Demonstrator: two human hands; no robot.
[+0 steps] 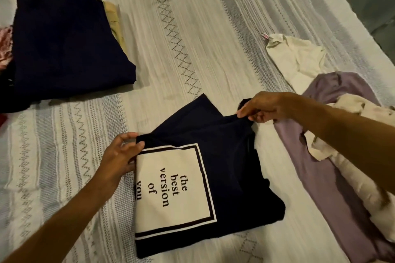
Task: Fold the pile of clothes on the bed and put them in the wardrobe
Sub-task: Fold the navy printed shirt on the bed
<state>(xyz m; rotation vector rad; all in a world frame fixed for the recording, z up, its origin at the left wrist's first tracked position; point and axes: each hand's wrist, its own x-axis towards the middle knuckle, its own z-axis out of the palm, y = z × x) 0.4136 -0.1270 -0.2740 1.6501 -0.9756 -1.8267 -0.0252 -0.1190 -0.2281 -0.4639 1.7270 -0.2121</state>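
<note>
Far left, at the left edge of the white woven bedspread [192,28]: a scrap of pink-and-white patterned cloth [5,47], partly tucked under a folded stack of dark navy fabric [64,49], with a folded beige garment [115,25] peeking out from beneath the stack's right side. Nearer the front edge of the bed, left hand [119,156] with fingers curled on the left border of a dark navy T-shirt [230,166], gripping the cloth just beside its white square print reading "the best version of you". T-shirt partly folded, lying flat on the bedspread around the middle of the front edge, upper layer lifted slightly at the far right corner. Right hand [263,109] pinching that raised corner between thumb and fingers, forearm crossing over the clothes on the right. Toward the right edge of the bed: a lilac unfolded garment [320,188] spread out just beside the T-shirt, a crumpled cream cloth [352,156] lying on top of it, and farther back a cream-white collared shirt [299,57], unfolded, touching the lilac piece.
</note>
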